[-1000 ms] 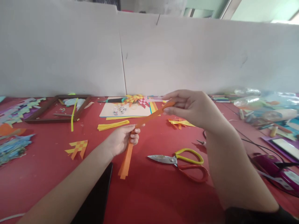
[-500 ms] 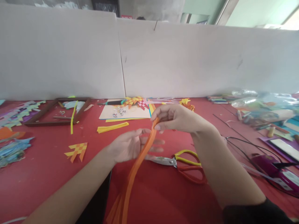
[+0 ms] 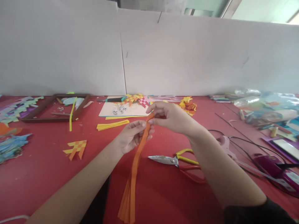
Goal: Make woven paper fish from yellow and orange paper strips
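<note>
A bundle of long orange paper strips (image 3: 137, 155) hangs from both hands, its lower ends fanned out over the red table. My right hand (image 3: 164, 116) pinches the bundle's top end between thumb and fingertips. Just below and to the left, my left hand (image 3: 133, 135) is closed on the strips, thumb in front and fingers behind. Scissors (image 3: 165, 160) with one yellow and one red handle lie under my right forearm, which hides part of the handles. To the left rests a woven yellow-and-orange paper fish (image 3: 76, 147).
Yellow strips (image 3: 112, 125) lie before a pale board (image 3: 106, 109) with small shiny pieces. A brown frame (image 3: 32, 119) stands at the back left. A purple glue gun-like tool (image 3: 271, 165) with black cables lies at the right. A white partition (image 3: 175, 56) closes off the back.
My left hand has gone from spread fingers to gripping the orange strips near their top. My right hand has shifted slightly left, still pinching the end.
</note>
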The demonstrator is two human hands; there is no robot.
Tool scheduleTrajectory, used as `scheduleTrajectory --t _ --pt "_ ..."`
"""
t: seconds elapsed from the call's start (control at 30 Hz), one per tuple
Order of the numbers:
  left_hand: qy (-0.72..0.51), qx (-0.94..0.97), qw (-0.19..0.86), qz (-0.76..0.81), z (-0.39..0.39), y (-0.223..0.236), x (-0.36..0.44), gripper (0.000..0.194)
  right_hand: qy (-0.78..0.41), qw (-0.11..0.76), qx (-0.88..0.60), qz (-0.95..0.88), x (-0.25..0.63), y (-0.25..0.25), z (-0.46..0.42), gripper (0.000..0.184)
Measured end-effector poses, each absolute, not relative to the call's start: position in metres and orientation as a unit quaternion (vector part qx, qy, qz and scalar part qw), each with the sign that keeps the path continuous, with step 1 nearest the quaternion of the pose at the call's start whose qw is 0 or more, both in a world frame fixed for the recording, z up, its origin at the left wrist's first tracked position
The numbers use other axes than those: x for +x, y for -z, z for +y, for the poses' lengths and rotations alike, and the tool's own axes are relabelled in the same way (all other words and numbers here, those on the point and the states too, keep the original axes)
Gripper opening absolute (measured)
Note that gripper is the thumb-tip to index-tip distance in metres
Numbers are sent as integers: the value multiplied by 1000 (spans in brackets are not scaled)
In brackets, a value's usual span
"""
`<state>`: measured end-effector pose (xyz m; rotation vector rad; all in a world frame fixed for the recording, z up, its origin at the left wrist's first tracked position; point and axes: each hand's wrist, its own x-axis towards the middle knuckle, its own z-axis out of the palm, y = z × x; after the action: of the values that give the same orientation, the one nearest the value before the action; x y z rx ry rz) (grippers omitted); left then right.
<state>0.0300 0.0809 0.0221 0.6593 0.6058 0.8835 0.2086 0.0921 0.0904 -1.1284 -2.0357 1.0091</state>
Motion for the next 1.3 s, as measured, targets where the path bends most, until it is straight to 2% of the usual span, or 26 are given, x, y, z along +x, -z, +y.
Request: scheduleTrajectory --t 0.4,0.67,0.83,1.03,1.2,1.23,1.3 --pt "-470 249 796 288 84 -12 26 8 -321 401 -473 -715 193 -77 98 22" --pt "-475 234 799 284 83 -13 27 1 -270 392 -464 -747 191 -76 98 14" --pt "-478 229 804 270 84 -14 27 8 -265 386 -462 -754 191 -76 98 15" --pt "-477 238 808 252 84 -11 27 8 -267 375 -452 -764 192 -76 97 16" --pt "-481 238 808 244 84 -11 26 5 -277 391 -442 -758 191 -75 97 42" --pt "-483 237 808 242 84 -12 26 5 -273 391 -441 -761 191 -75 96 42" --pt "-487 233 806 243 84 -13 26 5 -261 384 -436 -771 190 -75 96 30"
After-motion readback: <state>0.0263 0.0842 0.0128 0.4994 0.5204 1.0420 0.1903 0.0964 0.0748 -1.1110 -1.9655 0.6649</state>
